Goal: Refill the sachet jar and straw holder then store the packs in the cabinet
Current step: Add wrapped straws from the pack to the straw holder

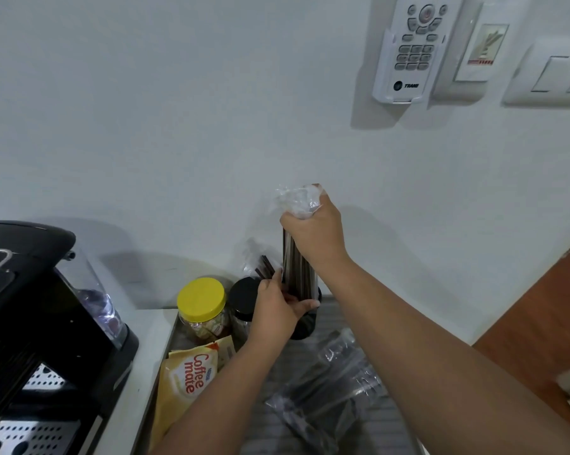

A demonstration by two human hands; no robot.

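Observation:
My right hand grips the top of a clear plastic pack of dark straws, held upright over the black straw holder by the wall. My left hand curls round the holder's rim and the pack's lower end. A few straws stick up to the left of the pack. The sachet jar with a yellow lid stands left of a black-lidded jar. A yellow Coffee mate pack lies in front of the sachet jar.
Everything stands on a grey tray. Another clear pack of dark straws lies on it at the front. A black coffee machine fills the left. On the wall hang a white remote and a switch.

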